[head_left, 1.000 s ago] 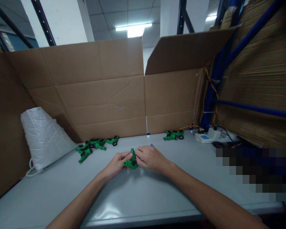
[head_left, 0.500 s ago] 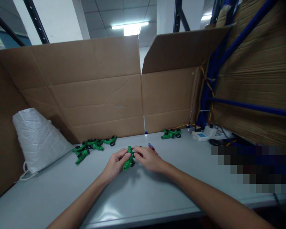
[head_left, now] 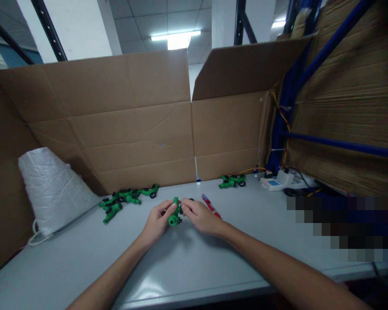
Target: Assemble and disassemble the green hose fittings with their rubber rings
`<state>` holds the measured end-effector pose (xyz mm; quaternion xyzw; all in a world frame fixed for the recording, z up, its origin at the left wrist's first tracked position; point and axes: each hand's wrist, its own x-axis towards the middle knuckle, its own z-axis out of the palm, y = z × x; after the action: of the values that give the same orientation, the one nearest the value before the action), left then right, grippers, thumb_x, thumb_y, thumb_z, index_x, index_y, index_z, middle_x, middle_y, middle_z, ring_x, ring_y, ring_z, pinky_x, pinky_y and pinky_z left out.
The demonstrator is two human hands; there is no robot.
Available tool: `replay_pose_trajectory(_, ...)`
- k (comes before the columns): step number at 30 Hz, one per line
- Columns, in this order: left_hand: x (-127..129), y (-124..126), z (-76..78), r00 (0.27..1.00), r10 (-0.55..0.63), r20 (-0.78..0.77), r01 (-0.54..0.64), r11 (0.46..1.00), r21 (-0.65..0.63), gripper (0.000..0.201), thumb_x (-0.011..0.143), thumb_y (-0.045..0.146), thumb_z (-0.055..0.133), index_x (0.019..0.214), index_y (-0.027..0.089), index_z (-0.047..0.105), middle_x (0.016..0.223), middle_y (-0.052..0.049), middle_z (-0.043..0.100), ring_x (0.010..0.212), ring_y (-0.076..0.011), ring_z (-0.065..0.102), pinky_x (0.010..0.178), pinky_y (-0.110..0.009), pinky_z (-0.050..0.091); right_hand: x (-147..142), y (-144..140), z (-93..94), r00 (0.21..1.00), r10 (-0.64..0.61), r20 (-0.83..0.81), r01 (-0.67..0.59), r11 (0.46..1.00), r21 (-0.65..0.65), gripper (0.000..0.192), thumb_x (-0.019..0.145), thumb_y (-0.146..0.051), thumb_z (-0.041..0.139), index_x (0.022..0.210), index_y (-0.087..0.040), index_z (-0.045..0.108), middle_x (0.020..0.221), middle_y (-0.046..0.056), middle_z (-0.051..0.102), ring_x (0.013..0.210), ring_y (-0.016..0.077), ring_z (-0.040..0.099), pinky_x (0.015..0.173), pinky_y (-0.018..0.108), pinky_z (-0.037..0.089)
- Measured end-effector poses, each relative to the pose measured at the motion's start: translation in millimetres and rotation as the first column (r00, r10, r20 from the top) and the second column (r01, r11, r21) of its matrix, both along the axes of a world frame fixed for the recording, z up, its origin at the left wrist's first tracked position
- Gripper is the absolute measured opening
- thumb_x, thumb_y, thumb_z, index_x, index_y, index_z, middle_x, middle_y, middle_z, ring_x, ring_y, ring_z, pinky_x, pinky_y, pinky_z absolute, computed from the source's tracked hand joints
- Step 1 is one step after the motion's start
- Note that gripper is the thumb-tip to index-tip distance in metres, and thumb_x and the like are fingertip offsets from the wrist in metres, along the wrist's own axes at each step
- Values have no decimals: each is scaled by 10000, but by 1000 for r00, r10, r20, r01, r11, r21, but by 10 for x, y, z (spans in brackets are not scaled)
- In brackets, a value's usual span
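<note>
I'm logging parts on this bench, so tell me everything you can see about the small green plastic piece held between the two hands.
The small green plastic piece looks like a moulded fitting: a short tube with a round open end facing the camera, and black parts on its right side. It is glossy and hard-looking. It is held just above the grey table, roughly upright with its open end tipped towards the camera. The left hand pinches it from the left and the right hand from the right. Finer detail is too small to tell.

place: warehouse workbench | cues: blue racking (head_left: pixel 339 144), cardboard screens (head_left: pixel 123 129), grey table (head_left: pixel 194 267)
</note>
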<state>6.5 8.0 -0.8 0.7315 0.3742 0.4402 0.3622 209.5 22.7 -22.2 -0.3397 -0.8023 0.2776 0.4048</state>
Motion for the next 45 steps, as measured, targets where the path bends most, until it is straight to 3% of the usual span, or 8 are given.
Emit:
replay_pose_trajectory(5, -5, 50, -48, 993, -34, 115, 52, 986, -157, 500, 949, 594, 657, 1018, 120, 802, 890, -74, 737, 817, -207, 607, 758, -285, 464, -10, -52, -17, 997, -13, 76, 9, 998, 58, 145, 1011, -233, 500, 867, -217, 490, 748, -34, 525, 678, 138, 480, 620, 256, 273)
replay_pose_trajectory(11, -19, 50, -77, 987, -71, 147, 102, 970, -219, 543, 941, 635, 648, 863, 107, 751, 721, -26, 637, 636, -128, 468, 600, -236, 350, 2, -32, -13, 997, -32, 69, 25, 994, 104, 141, 959, -214, 564, 833, -210, 499, 701, -47, 511, 657, 132, 482, 614, 248, 285)
replay_pose_trajectory(21, -81, 12, -63, 993, -15, 119, 64, 905, -422, 568, 877, 667, 701, 864, 102, 760, 653, -12, 607, 542, -89, 346, 527, -235, 189, 70, -75, 60, 987, 51, 150, -73, 987, 141, 74, 952, -218, 595, 890, -205, 556, 756, -25, 575, 672, 140, 490, 638, 253, 311)
replay_pose_trajectory(25, -120, 51, -105, 994, 27, 107, 25, 887, -460, 588, 828, 679, 737, 826, 91, 764, 611, -16, 598, 534, -95, 383, 507, -228, 199, 85, -93, 75, 960, 32, 279, -113, 954, 279, 51, 981, -211, 591, 936, -204, 568, 895, 19, 629, 766, 167, 541, 689, 274, 328)
replay_pose_trajectory(30, -148, 71, -120, 993, 41, 111, 30, 823, -568, 574, 780, 652, 798, 843, 83, 753, 684, -51, 659, 542, -87, 448, 477, -209, 145, 68, -132, 108, 901, -70, 429, -127, 902, 413, 36, 1010, -220, 577, 1014, -192, 599, 996, 62, 654, 821, 197, 580, 680, 289, 340)
replay_pose_trajectory(34, -148, 74, -125, 990, 35, 133, 48, 821, -569, 569, 800, 645, 788, 872, 82, 755, 682, -45, 648, 550, -91, 462, 483, -201, 195, 77, -160, 150, 905, -42, 424, -142, 908, 394, 65, 1033, -235, 558, 1055, -195, 604, 1022, 63, 655, 855, 201, 582, 710, 296, 363)
replay_pose_trajectory(37, -124, 69, -140, 987, -6, 163, 91, 849, -521, 560, 852, 650, 741, 903, 92, 751, 732, -54, 669, 598, -108, 496, 533, -207, 290, 102, -154, 179, 923, -18, 385, -124, 931, 342, 89, 1054, -238, 528, 1016, -200, 598, 991, 60, 646, 845, 196, 565, 741, 305, 364)
replay_pose_trajectory(45, -50, 59, -142, 986, -42, 159, 99, 924, -370, 551, 885, 655, 708, 887, 104, 715, 770, -43, 638, 647, -129, 485, 600, -231, 353, 120, -113, 159, 945, -21, 327, -74, 959, 275, 142, 1077, -262, 474, 971, -212, 555, 942, 41, 622, 831, 189, 539, 754, 302, 326)
